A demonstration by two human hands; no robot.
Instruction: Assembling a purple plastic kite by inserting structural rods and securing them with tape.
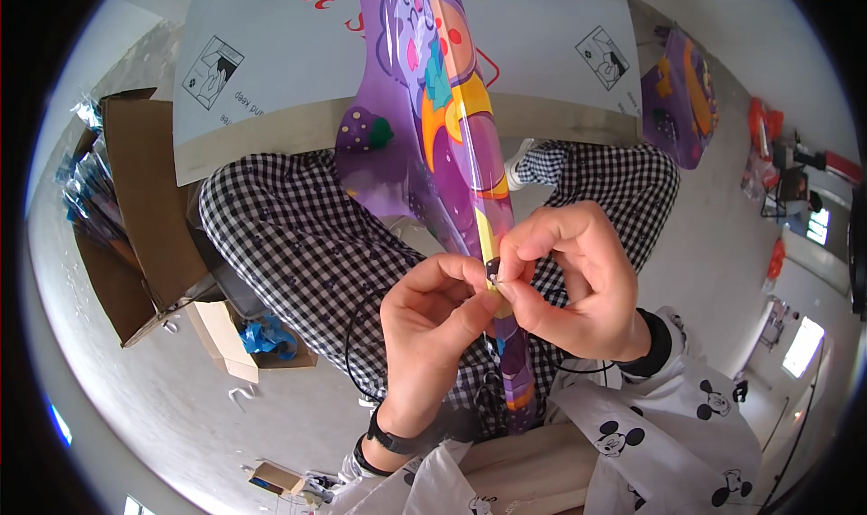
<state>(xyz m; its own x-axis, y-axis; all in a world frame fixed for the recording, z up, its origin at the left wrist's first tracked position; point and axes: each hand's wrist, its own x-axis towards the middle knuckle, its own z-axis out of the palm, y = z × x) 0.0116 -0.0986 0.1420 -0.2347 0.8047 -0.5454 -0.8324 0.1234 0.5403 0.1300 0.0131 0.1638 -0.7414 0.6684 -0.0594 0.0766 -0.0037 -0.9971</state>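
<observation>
A long, glossy purple plastic sheet with bright cartoon prints runs from the far edge down toward my lap, folded or rolled into a narrow strip along one side. Both hands meet on a yellow stretch of that strip. My left hand is closed, thumb and index finger pinching the strip from the left. From the right, my right hand also pinches it, fingertips almost touching the left ones. Between the fingertips sits a small dark piece with a shiny spot; its kind is too small to make out.
A table with a grey printed covering stands ahead of my knees. An open cardboard box of plastic-wrapped items is on the left, with a smaller box holding blue plastic below. A similar purple printed sheet hangs at the table's right.
</observation>
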